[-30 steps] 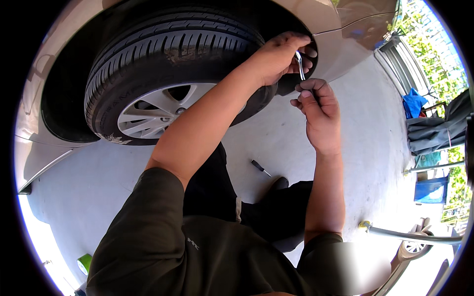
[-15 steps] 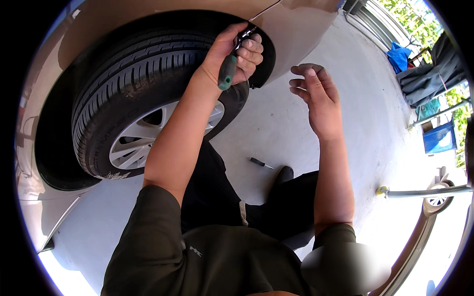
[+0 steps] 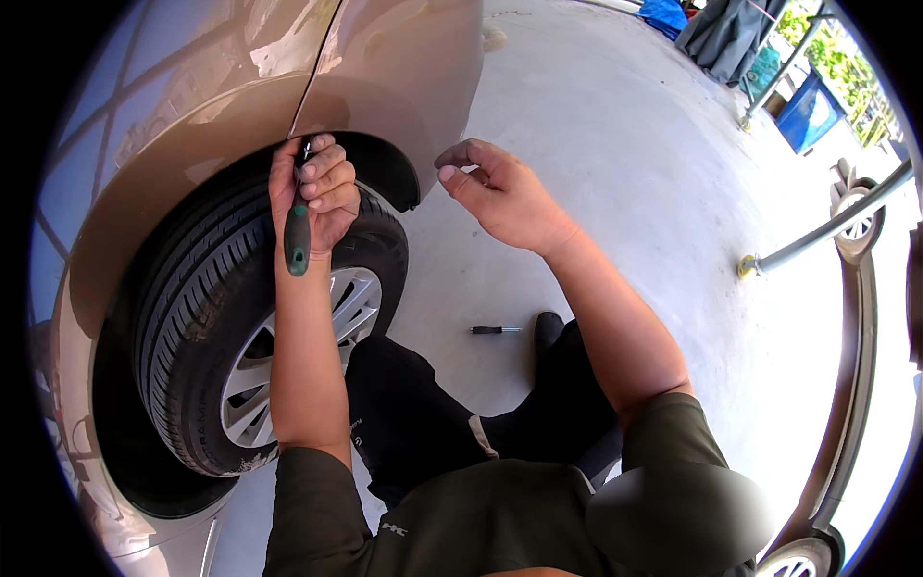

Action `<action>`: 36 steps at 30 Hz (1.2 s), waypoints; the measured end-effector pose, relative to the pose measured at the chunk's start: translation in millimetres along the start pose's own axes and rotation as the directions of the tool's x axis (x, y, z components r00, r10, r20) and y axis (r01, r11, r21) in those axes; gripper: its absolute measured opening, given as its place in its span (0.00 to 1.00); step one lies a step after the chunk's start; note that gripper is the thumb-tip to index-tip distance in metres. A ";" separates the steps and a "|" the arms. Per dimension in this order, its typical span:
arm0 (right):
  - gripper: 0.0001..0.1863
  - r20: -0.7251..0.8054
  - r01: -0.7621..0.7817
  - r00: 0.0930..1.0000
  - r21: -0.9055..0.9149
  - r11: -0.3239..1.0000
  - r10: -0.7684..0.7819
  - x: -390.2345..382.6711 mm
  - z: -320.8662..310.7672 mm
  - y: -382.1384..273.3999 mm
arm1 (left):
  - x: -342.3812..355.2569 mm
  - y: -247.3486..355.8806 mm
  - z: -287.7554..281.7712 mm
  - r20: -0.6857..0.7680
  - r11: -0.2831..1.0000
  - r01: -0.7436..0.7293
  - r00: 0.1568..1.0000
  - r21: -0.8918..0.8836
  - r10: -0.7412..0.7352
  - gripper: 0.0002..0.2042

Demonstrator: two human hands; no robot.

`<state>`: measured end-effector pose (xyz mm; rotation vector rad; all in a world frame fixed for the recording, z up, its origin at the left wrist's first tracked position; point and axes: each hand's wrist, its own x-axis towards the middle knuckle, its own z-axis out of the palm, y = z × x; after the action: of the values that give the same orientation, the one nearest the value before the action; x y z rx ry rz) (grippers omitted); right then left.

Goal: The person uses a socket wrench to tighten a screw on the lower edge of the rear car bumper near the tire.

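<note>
My left hand [image 3: 332, 192] is closed around a screwdriver [image 3: 297, 238] with a green and black handle. Its handle points down toward my forearm, and its metal shaft rises between thumb and fingers to the wheel arch lip, where a panel seam meets the edge. The tip is hidden there. Below this hand are the tire [image 3: 207, 317] and silver wheel [image 3: 356, 303] of a beige car. My right hand [image 3: 510, 197] hovers to the right of the arch, apart from the car, fingers loosely bent and nothing visible in them.
A second screwdriver [image 3: 496, 330] with a dark handle lies on the pale floor near my shoe [image 3: 548, 332]. A metal pole [image 3: 832, 223] runs in from the right. Farther back are a blue bin [image 3: 810, 111] and a draped grey cover [image 3: 726, 38]. Another car [image 3: 846, 385] stands at right.
My view has shifted, so the car appears lower and farther left. My left hand keeps its hold on the screwdriver at the arch. My right hand has turned, its fingers pointing toward the car.
</note>
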<state>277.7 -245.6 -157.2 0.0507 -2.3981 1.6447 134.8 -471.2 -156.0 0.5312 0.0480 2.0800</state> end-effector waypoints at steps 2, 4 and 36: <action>0.17 -0.028 0.015 0.999 -0.007 1.000 -0.015 0.5 -1.4 -0.6 | 1.3 -2.6 -7.3 -0.201 0.677 -0.204 0.860 0.707 0.469 0.15; 0.16 0.006 -0.037 0.999 -0.007 0.999 0.037 0.6 -1.4 -0.3 | 5.2 -9.1 -12.1 0.082 -0.045 -0.074 0.657 0.996 0.749 0.14; 0.08 0.080 0.138 0.989 -0.195 0.971 -0.125 5.7 13.1 19.8 | 0.6 -7.3 -2.3 -0.089 0.274 -0.199 0.634 0.941 0.768 0.13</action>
<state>266.7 -249.8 -178.6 0.2291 -2.5377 1.3577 139.5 -466.4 -159.6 0.5562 1.6413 2.7039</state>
